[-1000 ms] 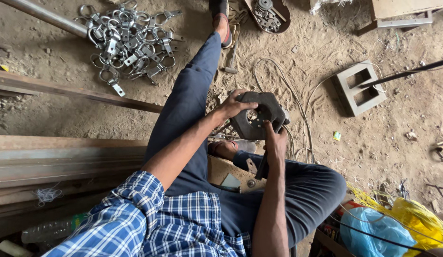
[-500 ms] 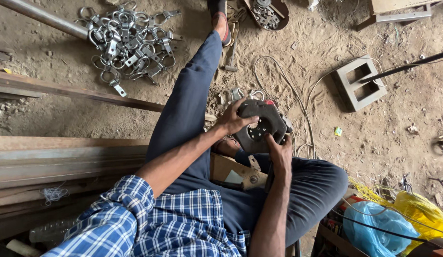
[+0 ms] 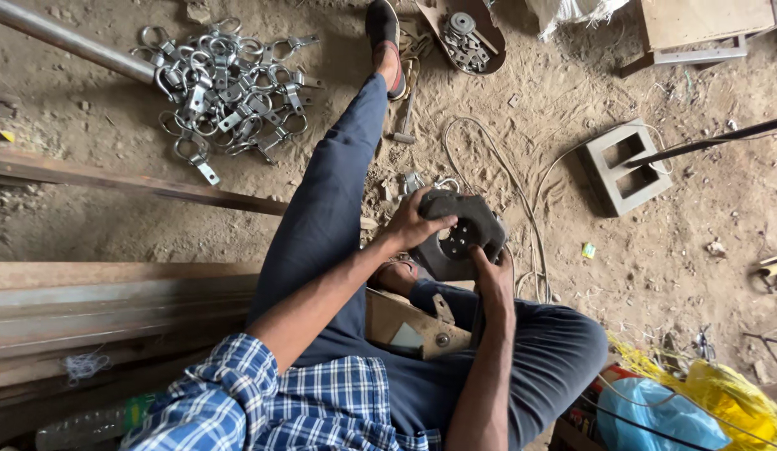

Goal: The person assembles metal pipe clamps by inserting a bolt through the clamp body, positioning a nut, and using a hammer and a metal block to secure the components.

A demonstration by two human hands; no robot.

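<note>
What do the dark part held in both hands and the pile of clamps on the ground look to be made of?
Dark part, gripped by left hand and right hand: probably cast or pressed metal, matte dark grey, with drilled holes in its face; hard rubber cannot be excluded. Pile of clamps: bright silvery metal, likely plated steel, judging by its shine.

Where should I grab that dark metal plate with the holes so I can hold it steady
Probably by its two opposite outer edges, one from each side, as the left hand and right hand hold the metal plate now. It is broad, flat and tilted face up, so the rim gives fingers purchase, while the holed middle offers no grip.
</note>
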